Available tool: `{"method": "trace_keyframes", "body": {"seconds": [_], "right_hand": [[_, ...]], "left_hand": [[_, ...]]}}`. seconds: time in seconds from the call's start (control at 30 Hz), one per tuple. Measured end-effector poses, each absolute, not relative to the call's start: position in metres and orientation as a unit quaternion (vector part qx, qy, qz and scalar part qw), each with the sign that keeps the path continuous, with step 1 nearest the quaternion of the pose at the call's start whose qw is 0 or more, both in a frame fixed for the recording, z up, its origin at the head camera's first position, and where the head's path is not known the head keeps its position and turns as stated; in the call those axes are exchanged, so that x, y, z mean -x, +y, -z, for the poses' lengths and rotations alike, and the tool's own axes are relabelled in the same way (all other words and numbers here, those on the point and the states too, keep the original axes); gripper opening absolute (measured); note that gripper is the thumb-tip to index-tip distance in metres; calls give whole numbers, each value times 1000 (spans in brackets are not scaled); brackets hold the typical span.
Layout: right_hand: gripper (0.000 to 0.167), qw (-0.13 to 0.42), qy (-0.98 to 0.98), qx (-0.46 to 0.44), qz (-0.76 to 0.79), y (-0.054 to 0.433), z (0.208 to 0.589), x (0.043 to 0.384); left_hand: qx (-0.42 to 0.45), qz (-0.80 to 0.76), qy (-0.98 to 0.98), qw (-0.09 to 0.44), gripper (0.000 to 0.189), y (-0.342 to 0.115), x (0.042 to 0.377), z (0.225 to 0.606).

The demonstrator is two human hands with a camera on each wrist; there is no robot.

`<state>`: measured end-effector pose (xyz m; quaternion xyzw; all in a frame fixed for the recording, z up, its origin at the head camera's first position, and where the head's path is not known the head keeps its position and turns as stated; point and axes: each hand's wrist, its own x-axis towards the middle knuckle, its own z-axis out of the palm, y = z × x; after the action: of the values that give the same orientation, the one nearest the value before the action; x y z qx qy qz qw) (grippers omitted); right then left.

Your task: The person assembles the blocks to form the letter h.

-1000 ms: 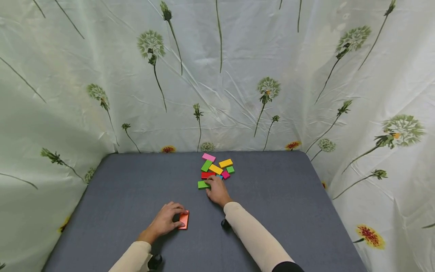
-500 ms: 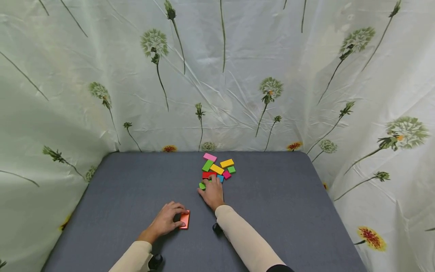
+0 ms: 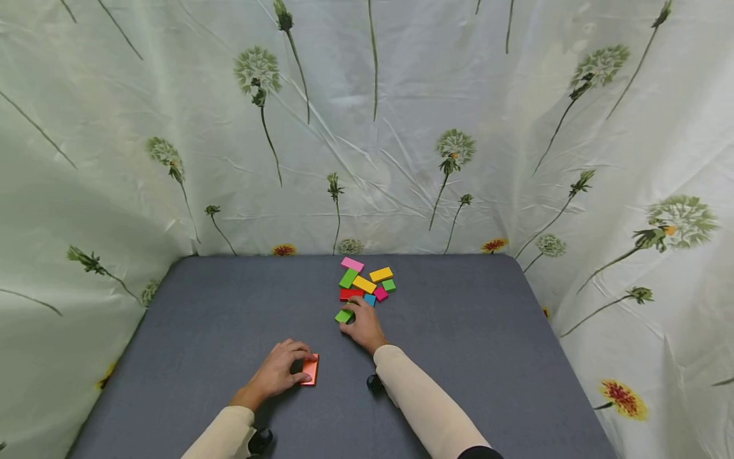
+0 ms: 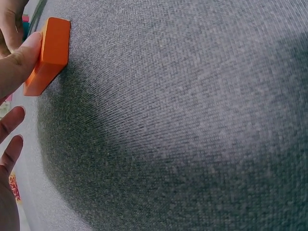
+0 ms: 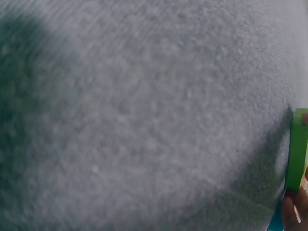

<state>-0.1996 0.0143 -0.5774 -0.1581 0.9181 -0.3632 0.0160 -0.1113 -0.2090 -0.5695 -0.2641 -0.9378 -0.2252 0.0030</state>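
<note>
My left hand (image 3: pixel 278 370) pinches an orange rectangular block (image 3: pixel 310 370) on the grey table, thumb at its near end and a finger at its far end. In the left wrist view the thumb presses against this orange block (image 4: pixel 54 45), while other fingers stay apart from it. Farther off, my right hand (image 3: pixel 365 325) holds a green block (image 3: pixel 343 316) at the near side of a cluster of coloured blocks. The right wrist view catches that green block (image 5: pixel 297 151) at its right edge, with fingertips at its ends.
Beyond the right hand lie a red block (image 3: pixel 351 294), a blue block (image 3: pixel 369 299), a magenta block (image 3: pixel 381 294), two yellow blocks, two other green blocks and a pink block (image 3: pixel 352 263). A flower-print curtain (image 3: pixel 390 127) hangs behind the table (image 3: pixel 229 306).
The green block has turned from lying level to slanting under my right hand, which shifted left and near, then slightly back right. My left hand and the orange block stay put.
</note>
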Motion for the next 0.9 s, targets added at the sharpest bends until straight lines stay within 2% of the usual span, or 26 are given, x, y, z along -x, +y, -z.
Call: {"method": "trace_keyframes", "body": {"seconds": [0.3, 0.47, 0.7, 0.9], "right_hand": [[54, 51, 922, 144, 356, 20, 575, 202], [55, 67, 926, 167, 331, 24, 571, 203], [48, 72, 918, 187, 342, 31, 571, 208], [56, 86, 915, 185, 349, 32, 574, 208]], "left_hand": [[264, 218, -939, -9, 31, -210, 112, 569], [268, 215, -939, -3, 31, -210, 112, 567], [260, 201, -944, -14, 31, -206, 111, 566], [257, 191, -947, -5, 30, -206, 109, 566]]}}
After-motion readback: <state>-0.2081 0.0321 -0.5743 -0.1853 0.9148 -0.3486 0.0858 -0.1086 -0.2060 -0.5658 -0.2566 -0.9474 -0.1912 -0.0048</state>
